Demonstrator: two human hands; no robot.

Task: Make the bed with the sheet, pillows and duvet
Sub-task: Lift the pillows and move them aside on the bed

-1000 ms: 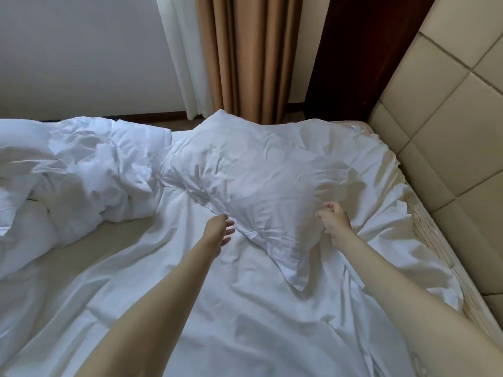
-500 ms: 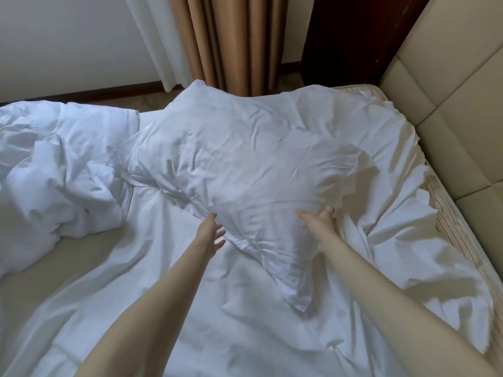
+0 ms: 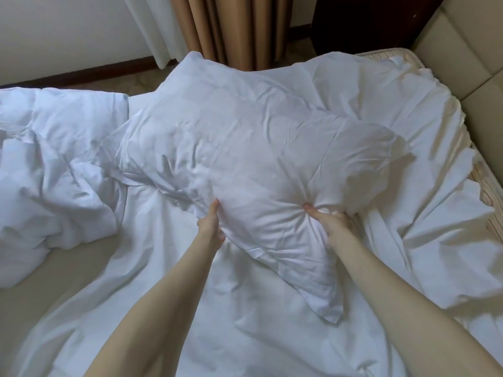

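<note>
A large white pillow [image 3: 245, 148] lies crumpled across the middle of the bed on a loose white sheet [image 3: 245, 322]. My left hand [image 3: 211, 227] grips the pillow's near edge, thumb on top and fingers underneath. My right hand [image 3: 330, 221] has a fistful of the pillow's fabric, and creases radiate from the grip. A bunched white duvet [image 3: 51, 170] is heaped at the left of the bed. The sheet is wrinkled and leaves the mattress [image 3: 487, 191] bare at the right edge.
A padded beige headboard [image 3: 468, 61] runs along the right side. Tan curtains [image 3: 231, 28] and a white sheer curtain hang behind the bed, with a dark wooden panel [image 3: 362, 20] beside them. A strip of floor shows beyond the far edge.
Both hands have reached forward and closed on the pillow's near edge; before, they only hovered beside it. The view has moved closer over the bed.
</note>
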